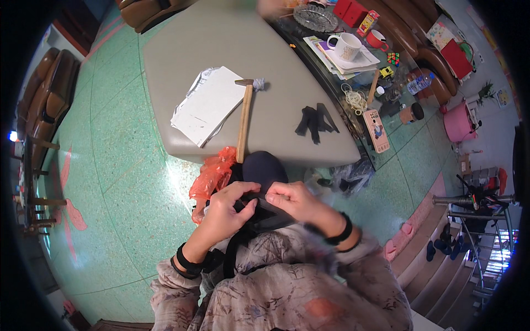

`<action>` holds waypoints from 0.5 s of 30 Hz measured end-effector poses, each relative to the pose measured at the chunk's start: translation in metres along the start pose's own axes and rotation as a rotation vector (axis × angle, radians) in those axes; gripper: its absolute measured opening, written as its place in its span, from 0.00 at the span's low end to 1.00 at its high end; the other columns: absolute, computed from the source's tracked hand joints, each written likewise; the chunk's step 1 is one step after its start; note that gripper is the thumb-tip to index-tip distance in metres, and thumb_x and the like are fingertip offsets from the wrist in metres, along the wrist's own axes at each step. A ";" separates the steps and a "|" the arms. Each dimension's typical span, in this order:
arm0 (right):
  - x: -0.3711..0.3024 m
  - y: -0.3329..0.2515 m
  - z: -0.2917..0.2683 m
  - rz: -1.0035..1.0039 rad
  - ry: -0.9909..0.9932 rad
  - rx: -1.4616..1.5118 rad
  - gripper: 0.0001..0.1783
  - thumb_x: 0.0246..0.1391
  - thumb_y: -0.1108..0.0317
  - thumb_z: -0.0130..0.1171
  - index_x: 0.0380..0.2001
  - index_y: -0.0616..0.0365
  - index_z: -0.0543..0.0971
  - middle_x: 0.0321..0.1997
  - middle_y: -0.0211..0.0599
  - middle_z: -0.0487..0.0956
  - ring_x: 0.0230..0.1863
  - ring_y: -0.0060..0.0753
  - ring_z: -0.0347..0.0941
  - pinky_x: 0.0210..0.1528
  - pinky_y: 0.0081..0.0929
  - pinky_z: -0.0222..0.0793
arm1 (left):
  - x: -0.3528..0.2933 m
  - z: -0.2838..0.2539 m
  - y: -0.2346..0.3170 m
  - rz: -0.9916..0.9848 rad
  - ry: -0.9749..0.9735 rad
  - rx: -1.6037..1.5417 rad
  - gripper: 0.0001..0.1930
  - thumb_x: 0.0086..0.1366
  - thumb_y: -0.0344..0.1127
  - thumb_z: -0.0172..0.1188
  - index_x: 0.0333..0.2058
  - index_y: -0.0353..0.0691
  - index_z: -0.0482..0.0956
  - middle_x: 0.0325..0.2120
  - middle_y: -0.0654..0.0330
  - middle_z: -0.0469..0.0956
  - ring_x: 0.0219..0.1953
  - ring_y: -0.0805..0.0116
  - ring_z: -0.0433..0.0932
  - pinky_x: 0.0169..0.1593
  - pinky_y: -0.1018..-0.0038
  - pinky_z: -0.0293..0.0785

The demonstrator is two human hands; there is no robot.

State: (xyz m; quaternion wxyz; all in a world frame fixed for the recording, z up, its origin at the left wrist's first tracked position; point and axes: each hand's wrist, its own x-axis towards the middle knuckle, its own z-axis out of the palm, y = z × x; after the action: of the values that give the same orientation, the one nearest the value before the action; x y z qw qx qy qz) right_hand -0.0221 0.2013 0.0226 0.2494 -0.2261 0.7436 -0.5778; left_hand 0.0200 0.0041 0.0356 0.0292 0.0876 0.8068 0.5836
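My left hand (227, 211) and my right hand (295, 203) are close together over my lap. Fingers pinched, both work on a piece of black fabric (271, 219), which lies partly under them and is partly hidden. Just beyond the fingertips is a rounded dark navy shape (264, 170); I cannot tell whether it is a knee or cloth. A crumpled orange-red plastic bag (212, 179) sits to the left of it. On the grey padded bench (276, 49) ahead lie a wooden-handled hammer (244, 118), a white board (207, 106) with ragged edges and several black fabric strips (316, 122).
To the right, a dark glass table carries a white mug (346, 47), a phone in a pink case (376, 131), a glass ashtray (315, 19) and string (354, 99). Clear plastic (351, 177) lies below the bench's right corner. Steps (428, 256) go down at the right.
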 end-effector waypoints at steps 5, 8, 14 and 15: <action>-0.002 0.015 0.007 0.052 0.007 0.131 0.12 0.58 0.64 0.51 0.27 0.63 0.72 0.15 0.29 0.61 0.20 0.15 0.54 0.20 0.21 0.51 | -0.004 0.005 -0.008 -0.157 0.047 -0.320 0.11 0.55 0.22 0.58 0.39 0.33 0.76 0.34 0.58 0.78 0.37 0.68 0.78 0.38 0.75 0.73; -0.001 0.011 0.008 0.039 0.022 0.117 0.12 0.58 0.64 0.51 0.28 0.63 0.72 0.15 0.29 0.61 0.19 0.16 0.54 0.20 0.21 0.52 | -0.001 0.001 0.004 -0.021 0.010 0.045 0.10 0.54 0.20 0.57 0.37 0.33 0.76 0.31 0.59 0.78 0.34 0.68 0.78 0.36 0.74 0.73; 0.003 0.008 0.013 -0.050 0.024 -0.011 0.08 0.55 0.70 0.53 0.27 0.64 0.70 0.16 0.39 0.62 0.18 0.24 0.58 0.22 0.25 0.58 | -0.001 0.006 0.001 0.171 0.078 0.347 0.11 0.53 0.21 0.58 0.37 0.34 0.75 0.30 0.52 0.77 0.32 0.56 0.78 0.35 0.70 0.74; 0.002 0.006 0.013 -0.090 0.050 -0.035 0.07 0.54 0.71 0.54 0.27 0.64 0.70 0.16 0.40 0.62 0.18 0.27 0.59 0.23 0.25 0.59 | -0.001 0.008 0.000 0.193 0.100 0.412 0.11 0.53 0.21 0.58 0.37 0.34 0.74 0.30 0.52 0.77 0.31 0.55 0.78 0.35 0.70 0.75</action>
State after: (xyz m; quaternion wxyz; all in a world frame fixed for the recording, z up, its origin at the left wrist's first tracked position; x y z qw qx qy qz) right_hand -0.0159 0.1922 0.0135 0.2004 -0.2490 0.7487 -0.5808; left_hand 0.0222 0.0110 0.0334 -0.0850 0.1394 0.8973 0.4102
